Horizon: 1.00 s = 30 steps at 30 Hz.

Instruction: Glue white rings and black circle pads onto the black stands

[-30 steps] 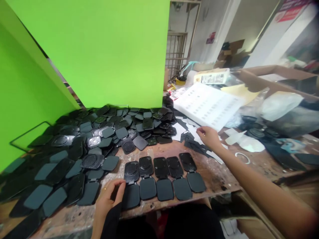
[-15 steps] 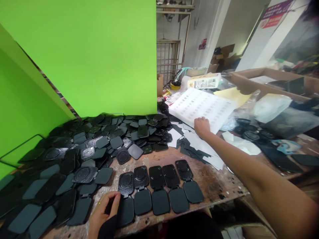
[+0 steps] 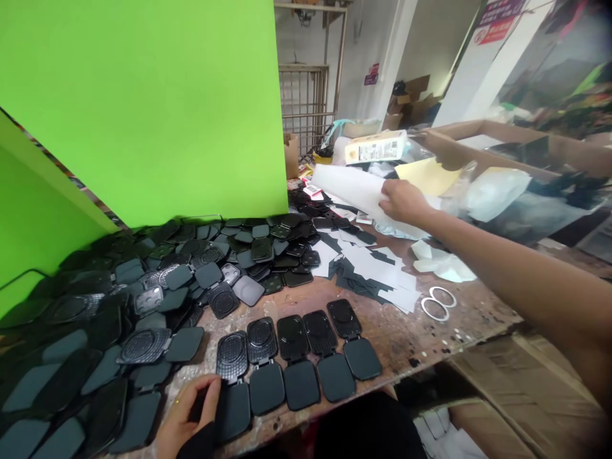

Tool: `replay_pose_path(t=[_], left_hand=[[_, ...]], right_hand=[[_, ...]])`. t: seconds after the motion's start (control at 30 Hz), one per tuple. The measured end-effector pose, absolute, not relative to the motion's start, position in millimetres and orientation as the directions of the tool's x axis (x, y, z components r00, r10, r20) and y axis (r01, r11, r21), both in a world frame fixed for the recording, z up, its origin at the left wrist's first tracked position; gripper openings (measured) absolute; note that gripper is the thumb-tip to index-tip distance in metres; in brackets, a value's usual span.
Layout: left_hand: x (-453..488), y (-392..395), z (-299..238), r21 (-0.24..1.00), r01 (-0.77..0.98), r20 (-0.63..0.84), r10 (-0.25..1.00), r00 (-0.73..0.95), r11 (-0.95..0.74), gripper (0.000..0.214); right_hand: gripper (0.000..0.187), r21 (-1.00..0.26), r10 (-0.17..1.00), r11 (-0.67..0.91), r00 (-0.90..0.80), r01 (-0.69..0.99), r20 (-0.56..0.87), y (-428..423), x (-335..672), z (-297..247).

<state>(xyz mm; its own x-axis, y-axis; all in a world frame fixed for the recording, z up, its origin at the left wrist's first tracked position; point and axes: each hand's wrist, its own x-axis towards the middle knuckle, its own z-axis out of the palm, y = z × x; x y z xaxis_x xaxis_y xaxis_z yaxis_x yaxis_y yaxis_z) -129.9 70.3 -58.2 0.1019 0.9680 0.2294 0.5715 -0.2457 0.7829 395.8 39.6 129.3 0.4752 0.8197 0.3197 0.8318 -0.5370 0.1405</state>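
Observation:
My left hand (image 3: 191, 408) rests at the table's front edge with curled fingers, its fingertips against the leftmost hinged black case (image 3: 233, 408). Whatever those fingers may hold is hidden. Several such cases lie unfolded in a row, each with a patterned glossy half at the back and a flat matte half in front, like this rightmost case (image 3: 362, 359). My right hand (image 3: 406, 203), reaching far out to the right, grips the near edge of a white sheet (image 3: 349, 185), which is raised and tilted over the clutter.
A big heap of black cases (image 3: 191, 274) fills the left side, below a green panel (image 3: 167, 108). Loose white and dark cards (image 3: 377, 268) lie mid-table, with two white rings (image 3: 435, 309) nearby. An open cardboard box (image 3: 478, 137) and plastic bags stand back right.
My right hand has lifted and tipped the sheet, so its printed rows no longer show and the rings and cards are uncovered. The view has turned right; my left hand stays by the leftmost case.

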Motion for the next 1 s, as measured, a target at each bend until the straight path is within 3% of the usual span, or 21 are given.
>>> replay_pose_path(t=[0.3, 0.43, 0.6, 0.7, 0.8, 0.87, 1.0], left_hand=[[-138.9, 78.0, -60.1, 0.833, 0.526, 0.146, 0.985, 0.091, -0.172, 0.043], [-118.3, 90.0, -30.0, 0.913, 0.391, 0.114, 0.993, 0.027, -0.116, 0.04], [-45.6, 96.3, 23.6, 0.949, 0.216, 0.165, 0.945, 0.283, -0.23, 0.026], [4.4, 87.6, 43.6, 0.88, 0.242, 0.237, 0.82, 0.521, -0.409, 0.02], [49.9, 82.6, 43.7, 0.713, 0.224, 0.317, 0.59, 0.742, -0.664, 0.026], [78.7, 85.5, 34.6, 0.61, 0.199, 0.327, 0.472, 0.819, -0.767, 0.03], [135.2, 95.8, 15.3, 0.531, 0.17, 0.302, 0.373, 0.877, -0.83, 0.045]], right_hand=[[0.019, 0.066, 0.815, -0.486, 0.425, 0.871, 0.394, -6.4, 380.8, 128.7], [0.021, 0.021, 0.764, -0.516, 0.449, 0.856, 0.463, -5.3, 361.4, 124.0], [0.021, 0.121, 0.838, -0.459, 0.384, 0.88, 0.387, 16.8, 325.5, 85.5], [0.023, 0.089, 0.878, -0.409, 0.365, 0.908, 0.31, 30.8, 312.6, 49.3], [0.019, 0.029, 0.887, -0.384, 0.36, 0.923, 0.29, 37.3, 317.9, 27.3], [0.018, -0.019, 0.871, -0.398, 0.385, 0.917, 0.305, 36.7, 337.7, 26.6], [0.031, -0.113, 0.739, -0.568, 0.566, 0.815, 0.366, 25.8, 413.9, 45.9]])
